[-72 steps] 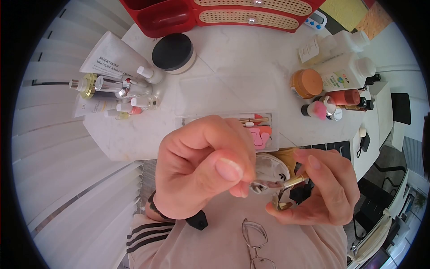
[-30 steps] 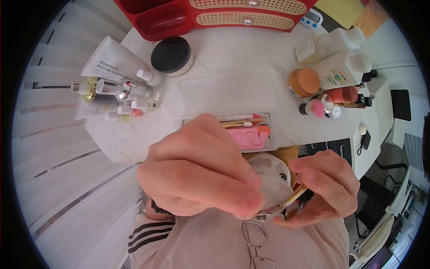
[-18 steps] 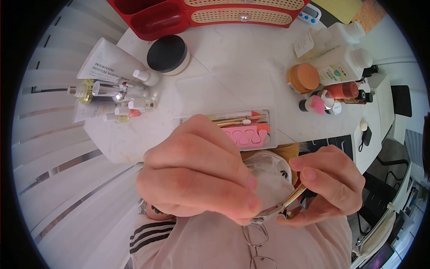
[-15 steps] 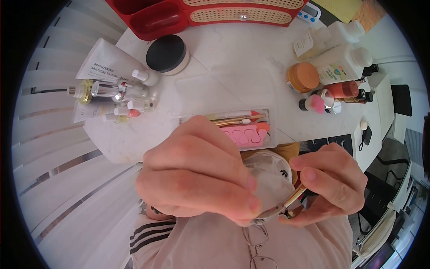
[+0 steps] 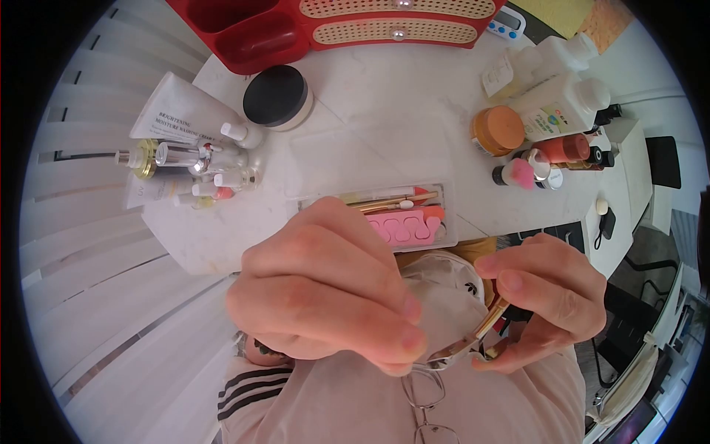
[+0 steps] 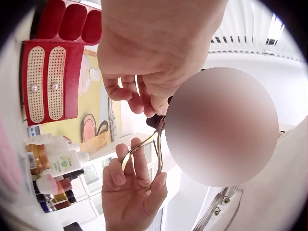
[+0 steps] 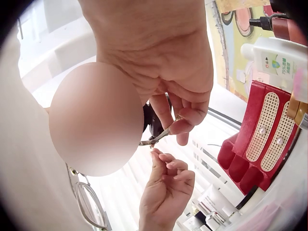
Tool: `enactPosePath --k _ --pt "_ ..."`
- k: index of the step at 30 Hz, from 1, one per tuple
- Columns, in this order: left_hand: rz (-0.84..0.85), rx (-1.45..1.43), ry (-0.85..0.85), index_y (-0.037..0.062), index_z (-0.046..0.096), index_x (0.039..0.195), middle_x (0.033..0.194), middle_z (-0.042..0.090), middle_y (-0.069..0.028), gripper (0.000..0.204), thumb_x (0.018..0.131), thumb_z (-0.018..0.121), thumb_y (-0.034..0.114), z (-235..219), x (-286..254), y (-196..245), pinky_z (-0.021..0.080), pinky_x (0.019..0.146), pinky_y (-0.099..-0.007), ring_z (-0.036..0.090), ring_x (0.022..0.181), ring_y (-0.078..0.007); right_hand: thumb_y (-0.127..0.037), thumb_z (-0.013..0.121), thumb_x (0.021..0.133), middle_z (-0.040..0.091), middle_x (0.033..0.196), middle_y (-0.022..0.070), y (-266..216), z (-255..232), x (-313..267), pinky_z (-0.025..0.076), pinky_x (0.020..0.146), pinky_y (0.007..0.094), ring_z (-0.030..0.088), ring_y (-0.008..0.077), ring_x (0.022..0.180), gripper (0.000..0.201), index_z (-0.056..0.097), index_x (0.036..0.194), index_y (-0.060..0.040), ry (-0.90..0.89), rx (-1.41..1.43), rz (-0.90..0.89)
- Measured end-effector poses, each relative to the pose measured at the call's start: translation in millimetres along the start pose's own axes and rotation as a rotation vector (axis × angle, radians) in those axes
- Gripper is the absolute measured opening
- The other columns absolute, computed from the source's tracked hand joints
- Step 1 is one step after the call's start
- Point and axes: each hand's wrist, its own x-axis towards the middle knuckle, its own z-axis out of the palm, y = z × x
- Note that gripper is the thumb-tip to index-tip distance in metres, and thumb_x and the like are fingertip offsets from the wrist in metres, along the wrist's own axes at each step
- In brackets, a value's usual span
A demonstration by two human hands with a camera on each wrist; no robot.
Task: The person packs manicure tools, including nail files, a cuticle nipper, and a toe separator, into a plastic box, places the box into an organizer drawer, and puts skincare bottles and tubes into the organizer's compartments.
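Observation:
In the head view my right hand [image 5: 551,303] holds gold-handled nippers [image 5: 488,318], the fingers on one handle and the thumb on the other. My left hand [image 5: 325,288] hangs left of them with fingers curled and nothing visible in its grasp, hiding part of the nipper head. The right wrist view puts the fingertips of the left hand [image 7: 166,190] right at the nippers' jaws [image 7: 153,141]; contact is hard to tell. Spread gold handles [image 6: 159,159] stand out in the left wrist view. A clear case [image 5: 450,214] holds pink toe separators [image 5: 403,227] and thin gold tools.
Tubes and small bottles [image 5: 181,111] stand at the table's left, beside a black-lidded jar [image 5: 277,96]. A red drawer box [image 5: 270,44] is at the back. White bottles [image 5: 558,107] and an orange jar [image 5: 497,129] are at the right. Glasses [image 5: 425,392] hang on the shirt.
Since the earliest frame my left hand has turned its knuckles up, and its fingertips have lowered toward the nipper head. Lately both hands have barely moved, while the view has shifted slightly.

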Motion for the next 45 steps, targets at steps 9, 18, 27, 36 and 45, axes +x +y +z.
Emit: enactPosePath --k 9,18,27,36,45 --pt "0.009 -0.041 -0.004 0.018 0.063 0.088 0.094 0.061 0.0013 0.015 0.092 0.076 0.023 1.4 -1.8 -4.2 0.041 0.066 -0.0257 0.056 0.084 -0.0137 -0.02 0.089 0.064 0.072 0.094 0.0242 5.2 7.5 -2.3 0.05 0.049 0.0276 0.069 0.0243 0.068 0.057 0.072 0.11 0.0089 0.024 0.061 -0.019" --pt "0.014 -0.052 -0.015 0.0173 0.063 0.089 0.095 0.062 0.0006 0.015 0.092 0.077 0.022 -1.6 -1.4 -6.1 0.04 0.065 -0.0261 0.056 0.083 -0.0141 -0.022 0.089 0.065 0.072 0.094 0.0231 5.7 4.7 -1.9 0.047 0.047 0.0257 0.067 0.0215 0.065 0.058 0.072 0.112 0.0077 0.006 0.028 0.008" --pt "0.013 0.013 -0.045 0.0119 0.063 0.089 0.091 0.062 -0.0033 0.013 0.092 0.076 0.017 -5.8 -2.1 -3.8 0.042 0.059 -0.0283 0.054 0.076 -0.0156 -0.024 0.09 0.066 0.072 0.094 0.0231 12.2 7.7 -3.4 0.043 0.045 0.0254 0.065 0.0203 0.061 0.059 0.071 0.112 0.0086 0.037 0.019 -0.045" --pt "-0.51 -0.763 0.221 -0.001 0.059 0.103 0.087 0.063 -0.0121 0.017 0.101 0.062 0.016 -4.3 -1.5 8.9 0.045 0.061 -0.0271 0.056 0.071 -0.0146 -0.017 0.091 0.062 0.072 0.092 0.0217 7.8 10.6 -2.3 0.047 0.047 0.0268 0.065 0.0213 0.062 0.06 0.07 0.111 0.0104 0.057 -0.047 -0.016" --pt "-0.607 -0.852 0.109 0.0085 0.051 0.092 0.081 0.052 -0.0043 0.027 0.105 0.054 0.032 0.7 3.7 12.7 0.048 0.058 -0.0271 0.049 0.069 -0.0142 -0.017 0.092 0.059 0.071 0.092 0.0226 -4.2 22.7 5.7 0.044 0.045 0.0257 0.062 0.0202 0.059 0.065 0.069 0.113 0.0097 0.092 -0.11 -0.018"
